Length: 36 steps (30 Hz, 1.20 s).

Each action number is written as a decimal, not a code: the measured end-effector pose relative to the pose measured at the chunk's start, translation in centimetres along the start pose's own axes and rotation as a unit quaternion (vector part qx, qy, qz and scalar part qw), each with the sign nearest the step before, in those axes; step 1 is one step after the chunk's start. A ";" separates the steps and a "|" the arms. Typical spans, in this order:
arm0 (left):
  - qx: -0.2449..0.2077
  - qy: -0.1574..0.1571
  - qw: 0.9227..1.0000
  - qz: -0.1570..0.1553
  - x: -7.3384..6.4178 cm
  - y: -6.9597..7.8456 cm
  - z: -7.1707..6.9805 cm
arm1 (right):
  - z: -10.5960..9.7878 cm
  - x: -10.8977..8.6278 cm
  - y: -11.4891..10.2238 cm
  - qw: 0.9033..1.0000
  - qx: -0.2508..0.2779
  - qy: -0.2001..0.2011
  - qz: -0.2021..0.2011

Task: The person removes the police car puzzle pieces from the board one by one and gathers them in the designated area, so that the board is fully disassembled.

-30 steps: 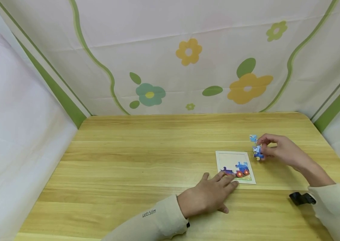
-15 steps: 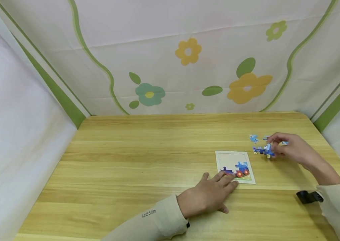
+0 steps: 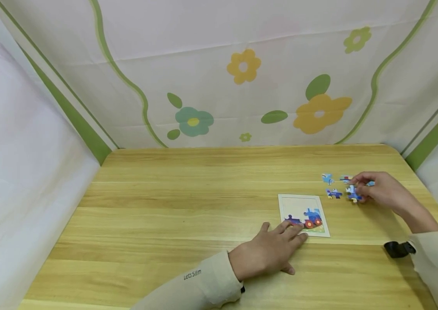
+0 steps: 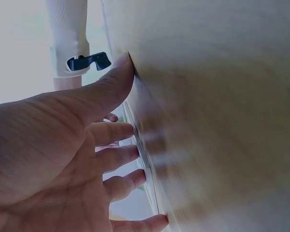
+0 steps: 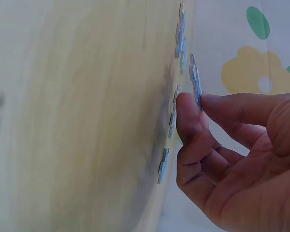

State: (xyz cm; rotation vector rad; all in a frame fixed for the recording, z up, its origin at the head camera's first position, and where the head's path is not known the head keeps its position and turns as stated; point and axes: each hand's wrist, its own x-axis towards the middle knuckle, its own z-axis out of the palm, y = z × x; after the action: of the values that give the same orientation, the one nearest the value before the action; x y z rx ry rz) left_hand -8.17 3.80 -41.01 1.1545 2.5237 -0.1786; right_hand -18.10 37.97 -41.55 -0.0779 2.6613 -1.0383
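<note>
My left hand [image 3: 267,253] rests with fingers spread across the lower left of a white-bordered jigsaw puzzle board [image 3: 299,196], and its fingertips lie along the board's edge in the left wrist view. Train pieces [image 3: 312,217] with red wheels fill the lower part of the board; its upper part is bare. To the right of the board, my right hand [image 3: 383,192] pinches a blue jigsaw puzzle piece [image 5: 195,82] between thumb and fingertip. In the right wrist view that piece is raised off the table.
Loose puzzle pieces lie near the right hand: a light blue one [image 3: 327,178], a dark blue one [image 3: 333,193], one with red on it [image 3: 346,178], and one partly behind the fingers. A flowered curtain [image 3: 211,86] stands behind the wooden table [image 3: 172,193].
My right hand has moved to the right with the pinched piece, away from the dark blue piece, uncovering more loose pieces. The left hand and the board have stayed put.
</note>
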 end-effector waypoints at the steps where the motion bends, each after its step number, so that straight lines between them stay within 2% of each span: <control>1: 0.001 0.000 1.000 0.000 0.0 0.0 0.0 | 0.0 0.1 0.2 1.000 0.000 0.000 0.002; 11: 0.003 0.000 1.000 0.002 0.0 0.0 0.0 | -0.1 0.6 0.8 1.000 -0.012 -0.006 0.009; 21: 0.005 -0.001 1.000 0.003 -0.1 0.0 -0.1 | -0.2 1.1 0.8 0.997 -0.078 0.003 -0.008; 36: -0.006 0.000 1.000 0.002 -0.1 -0.1 -0.1 | -0.2 1.3 0.5 0.994 -0.105 0.011 -0.012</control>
State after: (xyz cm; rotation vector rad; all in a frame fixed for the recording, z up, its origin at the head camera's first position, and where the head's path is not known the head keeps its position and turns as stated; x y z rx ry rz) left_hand -8.21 3.75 -40.91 1.1542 2.5181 -0.1618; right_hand -19.36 38.27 -42.07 -0.1412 2.7878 -0.7669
